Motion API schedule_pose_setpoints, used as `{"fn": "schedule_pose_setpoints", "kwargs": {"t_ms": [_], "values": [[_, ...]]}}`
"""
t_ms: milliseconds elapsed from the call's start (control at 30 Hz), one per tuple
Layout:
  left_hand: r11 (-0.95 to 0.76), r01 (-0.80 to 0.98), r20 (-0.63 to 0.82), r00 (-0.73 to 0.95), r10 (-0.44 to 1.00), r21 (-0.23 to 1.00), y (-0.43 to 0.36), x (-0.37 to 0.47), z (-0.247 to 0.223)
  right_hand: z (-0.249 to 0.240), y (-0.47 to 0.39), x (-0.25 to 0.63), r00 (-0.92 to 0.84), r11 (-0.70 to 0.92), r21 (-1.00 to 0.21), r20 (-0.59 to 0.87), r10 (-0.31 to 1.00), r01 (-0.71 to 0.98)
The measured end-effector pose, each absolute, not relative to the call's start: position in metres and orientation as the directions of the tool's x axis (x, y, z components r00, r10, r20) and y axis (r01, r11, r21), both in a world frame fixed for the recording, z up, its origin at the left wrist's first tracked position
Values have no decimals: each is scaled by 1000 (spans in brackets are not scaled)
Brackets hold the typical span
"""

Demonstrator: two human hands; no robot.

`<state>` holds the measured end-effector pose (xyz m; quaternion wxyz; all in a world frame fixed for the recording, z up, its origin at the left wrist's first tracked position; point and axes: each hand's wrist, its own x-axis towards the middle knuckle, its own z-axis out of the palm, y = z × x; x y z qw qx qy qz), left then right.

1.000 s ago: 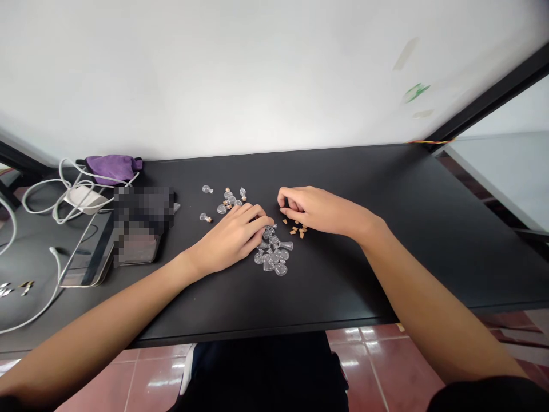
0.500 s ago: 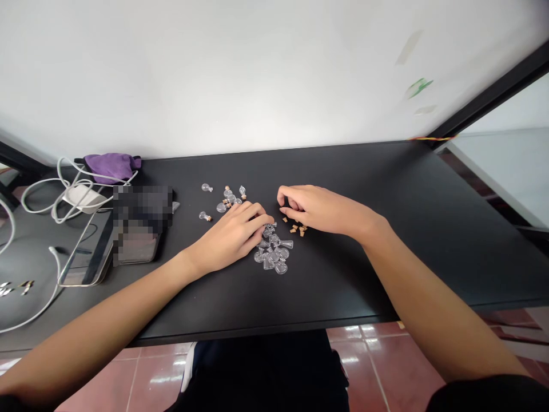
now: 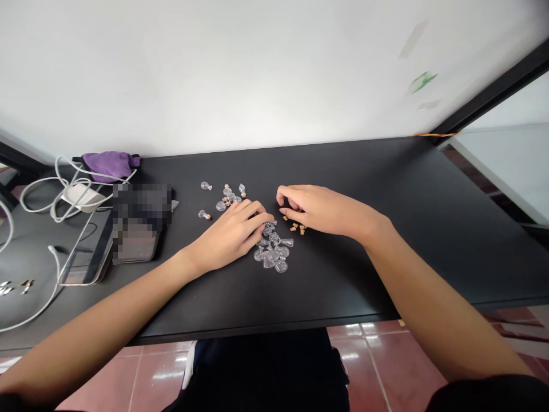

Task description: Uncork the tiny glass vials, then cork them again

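Note:
My left hand [image 3: 242, 229] rests on the black table, its fingers bent at the top edge of a pile of small clear glass bottles [image 3: 273, 253]. A small bottle [image 3: 273, 222] shows at its thumb and index finger, partly hidden by them. To the right, my right hand [image 3: 300, 203] hovers low with curled fingers; a gap shows between thumb and index finger, and nothing is visible in it. Small corks [image 3: 298, 229] lie just below that hand. Beyond my left hand are several bottles with corks in their necks, one corked bottle [image 3: 205, 214] lying apart.
On the left lie a phone [image 3: 88, 252], a blurred-out dark item [image 3: 141, 229], a white charger [image 3: 83, 195] with looped cable, and a purple pouch [image 3: 109, 166]. Small metallic pieces [image 3: 26, 286] are at far left. A white wall [image 3: 257, 74] stands behind the table.
Both hands keep nearly the same pose and place. The view has shifted very slightly; the bottles and corks look unmoved.

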<state>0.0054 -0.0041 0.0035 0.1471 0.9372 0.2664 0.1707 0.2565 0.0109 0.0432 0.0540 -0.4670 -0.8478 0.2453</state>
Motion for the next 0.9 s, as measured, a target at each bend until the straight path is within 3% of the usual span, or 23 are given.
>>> {"fn": "schedule_pose_setpoints", "kwargs": {"t_ms": [233, 900], "values": [[-811, 452, 238, 798, 554, 372, -4, 6, 3, 44, 8, 255, -564, 415, -514, -171, 808, 750], [-812, 455, 234, 799, 554, 367, -4, 7, 4, 44, 6, 255, -570, 423, -504, -180, 802, 753]]}}
